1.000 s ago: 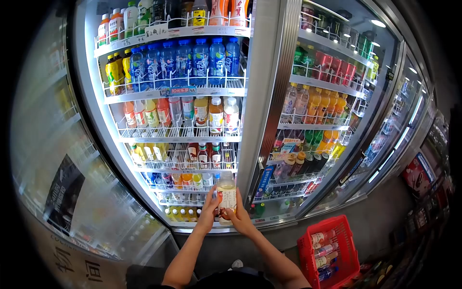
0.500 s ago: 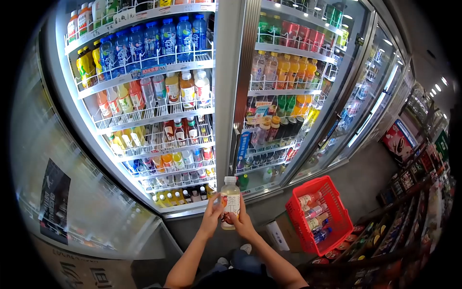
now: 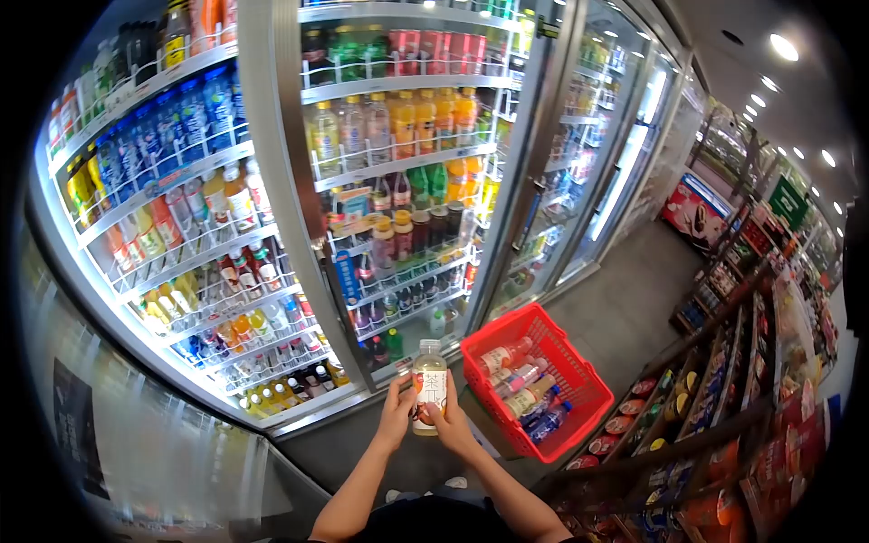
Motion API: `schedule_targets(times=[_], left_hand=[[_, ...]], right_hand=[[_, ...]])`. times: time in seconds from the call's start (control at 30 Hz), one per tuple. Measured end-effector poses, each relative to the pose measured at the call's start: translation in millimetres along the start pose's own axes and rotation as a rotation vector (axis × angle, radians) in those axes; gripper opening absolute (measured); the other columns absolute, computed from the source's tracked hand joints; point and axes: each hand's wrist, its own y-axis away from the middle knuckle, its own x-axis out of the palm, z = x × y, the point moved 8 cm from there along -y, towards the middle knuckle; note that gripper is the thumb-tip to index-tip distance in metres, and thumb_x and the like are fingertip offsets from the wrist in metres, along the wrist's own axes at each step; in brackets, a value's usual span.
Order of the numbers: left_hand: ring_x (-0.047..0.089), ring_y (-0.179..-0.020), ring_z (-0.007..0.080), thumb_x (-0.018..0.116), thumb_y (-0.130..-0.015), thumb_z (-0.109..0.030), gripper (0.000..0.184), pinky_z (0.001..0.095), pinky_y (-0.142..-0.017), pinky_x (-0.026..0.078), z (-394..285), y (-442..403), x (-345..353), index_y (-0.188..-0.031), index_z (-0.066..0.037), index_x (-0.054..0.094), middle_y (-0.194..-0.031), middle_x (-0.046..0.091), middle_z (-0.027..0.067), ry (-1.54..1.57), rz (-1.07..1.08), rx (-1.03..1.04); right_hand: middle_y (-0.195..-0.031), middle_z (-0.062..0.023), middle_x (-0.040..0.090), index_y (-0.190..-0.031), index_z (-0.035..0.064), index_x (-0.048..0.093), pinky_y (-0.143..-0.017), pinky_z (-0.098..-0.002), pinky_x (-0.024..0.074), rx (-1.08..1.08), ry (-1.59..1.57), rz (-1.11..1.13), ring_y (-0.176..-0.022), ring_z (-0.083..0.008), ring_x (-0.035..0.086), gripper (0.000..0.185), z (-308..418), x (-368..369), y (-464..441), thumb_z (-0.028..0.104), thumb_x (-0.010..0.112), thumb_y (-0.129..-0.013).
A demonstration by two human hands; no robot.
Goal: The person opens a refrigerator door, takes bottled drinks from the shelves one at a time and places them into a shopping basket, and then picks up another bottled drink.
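Bottle (image 3: pixel 431 385): roughly upright, before the fridge (image 3: pixel 262 109)
Left hand (image 3: pixel 396 414): clasped on its left side
Right hand (image 3: pixel 453 429): clasped opposite, thumb in front
Basket (image 3: pixel 588 391): drinks (image 3: pixel 532 398) inside, perhaps four, overlapping

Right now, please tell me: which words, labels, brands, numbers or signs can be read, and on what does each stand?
"茶": on the held bottle, between the left hand and right hand; the mark below is unclear.
Too small or blurred: all other text, including blue sign, basket bottles, blue drinks, green sign, dark poster.
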Motion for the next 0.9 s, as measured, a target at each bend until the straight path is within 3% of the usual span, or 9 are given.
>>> schedule_targets(times=[0.1,0.23,0.37,0.53,0.6,0.67,0.8,0.9], left_hand=[[0.057,-0.089,0.0090,0.048,-0.102,-0.020,0.034,0.0240,-0.077,0.047,24,-17,55,-0.134,-0.008,0.043,-0.107,0.063,0.0069,-0.026,0.130,-0.032],[0.056,-0.086,0.0077,0.048,-0.103,-0.020,0.031,0.0234,-0.075,0.047,55,-38,117,-0.131,-0.007,0.042,-0.103,0.062,0.0069,-0.063,0.204,-0.054],[0.053,-0.084,0.0066,0.048,-0.103,-0.019,0.029,0.0226,-0.074,0.045,98,-51,155,-0.129,-0.007,0.043,-0.099,0.059,0.0050,-0.097,0.260,-0.070],[0.056,-0.097,0.0114,0.050,-0.102,-0.018,0.036,0.0263,-0.083,0.047,125,-56,204,-0.133,-0.004,0.042,-0.111,0.059,0.0095,-0.171,0.437,-0.148],[0.054,-0.103,0.0128,0.051,-0.101,-0.020,0.037,0.0278,-0.089,0.045,135,-61,222,-0.134,-0.003,0.043,-0.115,0.058,0.0097,-0.250,0.490,-0.162],[0.051,-0.112,0.0146,0.051,-0.101,-0.022,0.039,0.0299,-0.096,0.043,154,-71,232,-0.133,-0.001,0.044,-0.120,0.055,0.0104,-0.365,0.534,-0.166],[0.055,-0.105,0.0135,0.052,-0.101,-0.019,0.040,0.0283,-0.091,0.046,182,-77,254,-0.135,-0.001,0.043,-0.116,0.059,0.0098,-0.311,0.647,-0.355],[0.057,-0.102,0.0125,0.052,-0.101,-0.018,0.040,0.0269,-0.087,0.047,208,-88,253,-0.136,-0.001,0.043,-0.115,0.060,0.0094,-0.393,0.704,-0.350]], right_hand=[[-0.137,-0.0254,0.047,-0.153,0.0017,0.003,-0.099,-0.0348,0.0434,0.092,-0.061,-0.088,-0.118,-0.0293,0.056,0.077,-7,-56,10,0.018,0.053,-0.097],[-0.135,-0.0239,0.049,-0.154,0.0029,0.004,-0.098,-0.0350,0.0436,0.050,0.030,-0.219,-0.114,-0.0282,0.057,0.076,-2,-122,18,0.017,0.053,-0.097],[-0.128,-0.0236,0.054,-0.154,0.0028,0.005,-0.094,-0.0353,0.0449,0.003,-0.003,-0.323,-0.111,-0.0285,0.058,0.075,-42,-165,30,0.020,0.052,-0.098],[-0.122,-0.0233,0.058,-0.154,0.0038,0.006,-0.092,-0.0353,0.0468,0.154,-0.024,-0.444,-0.108,-0.0290,0.061,0.075,-65,-209,53,0.024,0.053,-0.098],[-0.133,-0.0201,0.052,-0.155,0.0062,0.005,-0.096,-0.0317,0.0443,0.233,-0.027,-0.495,-0.112,-0.0233,0.058,0.075,-83,-224,60,0.022,0.053,-0.099],[-0.134,-0.0209,0.051,-0.154,0.0060,0.007,-0.096,-0.0321,0.0444,0.249,0.001,-0.567,-0.113,-0.0242,0.058,0.075,-88,-240,65,0.023,0.054,-0.098],[-0.135,-0.0243,0.050,-0.153,0.0034,0.016,-0.099,-0.0342,0.0426,0.298,0.007,-0.683,-0.118,-0.0269,0.056,0.074,-101,-261,74,0.025,0.057,-0.096],[-0.131,-0.0264,0.052,-0.151,0.0026,0.022,-0.099,-0.0371,0.0420,0.343,0.117,-0.737,-0.120,-0.0313,0.055,0.075,-123,-270,80,0.027,0.061,-0.093]])
